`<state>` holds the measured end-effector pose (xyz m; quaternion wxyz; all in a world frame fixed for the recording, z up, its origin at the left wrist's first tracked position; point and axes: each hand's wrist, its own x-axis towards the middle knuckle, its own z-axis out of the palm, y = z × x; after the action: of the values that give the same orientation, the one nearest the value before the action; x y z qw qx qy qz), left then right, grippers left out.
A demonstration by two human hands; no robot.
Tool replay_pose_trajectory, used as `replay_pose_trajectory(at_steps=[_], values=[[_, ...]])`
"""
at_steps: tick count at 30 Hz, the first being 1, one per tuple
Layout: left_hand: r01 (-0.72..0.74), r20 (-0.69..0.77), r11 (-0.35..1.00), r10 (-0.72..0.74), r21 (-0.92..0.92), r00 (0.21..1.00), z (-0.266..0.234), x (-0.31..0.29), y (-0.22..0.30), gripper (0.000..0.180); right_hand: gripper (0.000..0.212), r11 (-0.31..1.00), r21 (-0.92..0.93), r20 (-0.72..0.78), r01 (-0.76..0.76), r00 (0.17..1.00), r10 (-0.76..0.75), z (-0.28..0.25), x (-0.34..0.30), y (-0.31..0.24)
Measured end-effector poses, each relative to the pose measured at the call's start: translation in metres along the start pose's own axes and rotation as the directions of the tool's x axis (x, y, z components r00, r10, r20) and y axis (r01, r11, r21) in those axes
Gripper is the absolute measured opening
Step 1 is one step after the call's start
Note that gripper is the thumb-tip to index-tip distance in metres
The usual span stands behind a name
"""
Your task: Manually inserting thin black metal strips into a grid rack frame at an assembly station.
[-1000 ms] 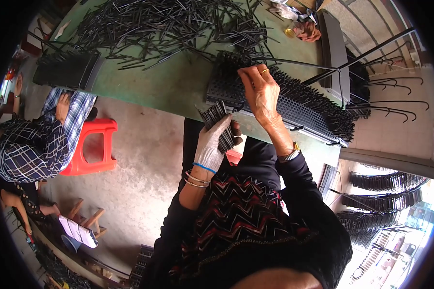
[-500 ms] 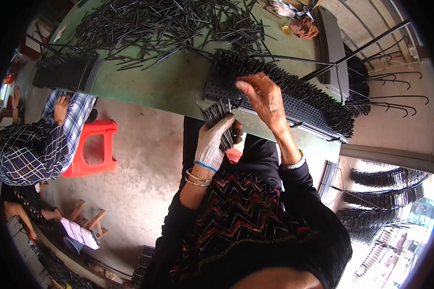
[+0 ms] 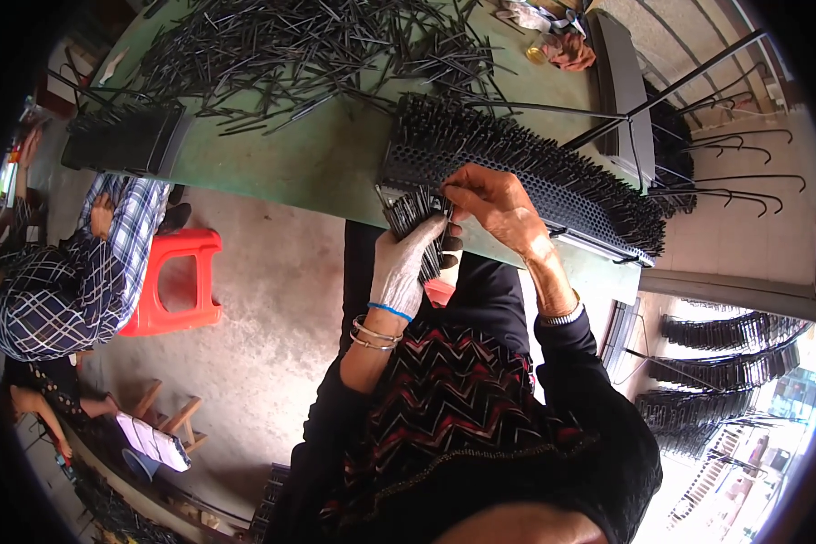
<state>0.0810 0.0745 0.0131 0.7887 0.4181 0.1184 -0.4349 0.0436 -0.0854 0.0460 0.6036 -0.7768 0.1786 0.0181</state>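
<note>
My left hand, in a white knit glove, is wrapped around a bundle of thin dark rods just off the table's near edge. The bare right hand is bent over the bundle's upper right side, thumb and fingertips pinched together. Whatever lies in that pinch is too small to make out. Right behind both hands is a long black perforated rack, with many short dark rods standing in its holes. A large loose heap of the same rods lies farther back on the green table.
A black frame with hooked wire arms juts out at the right. Another dark rack stands at the table's left end. A red plastic stool and a person in a checked garment are at the left. Hanging black parts line the right side.
My right hand has come down from above the rack's left end to the bundle, its fingers closing at the rods. The left hand has barely moved.
</note>
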Motion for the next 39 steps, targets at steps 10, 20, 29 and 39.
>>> replay_pose_trajectory(at_steps=[10,20,29,39], values=[[0.035,-0.054,0.989,-0.043,-0.146,0.998,-0.005,0.011,-0.006,0.021,0.013,0.981,-0.139,-0.295,0.138,0.94,-0.174,-0.009,-0.007,-0.012],[0.087,0.001,0.97,-0.089,-0.225,0.996,0.003,0.008,-0.017,0.019,0.01,0.891,-0.372,-0.529,0.262,0.729,-0.435,-0.008,0.019,0.009],[0.097,0.029,0.976,-0.093,-0.197,0.995,-0.002,0.011,-0.019,0.017,0.01,0.877,-0.394,-0.51,0.274,0.729,-0.457,-0.015,0.018,0.012],[0.093,-0.002,0.98,-0.095,-0.176,0.995,0.0,0.007,-0.02,0.013,0.014,0.789,-0.512,-0.319,0.339,0.778,-0.541,-0.03,0.029,0.015]])
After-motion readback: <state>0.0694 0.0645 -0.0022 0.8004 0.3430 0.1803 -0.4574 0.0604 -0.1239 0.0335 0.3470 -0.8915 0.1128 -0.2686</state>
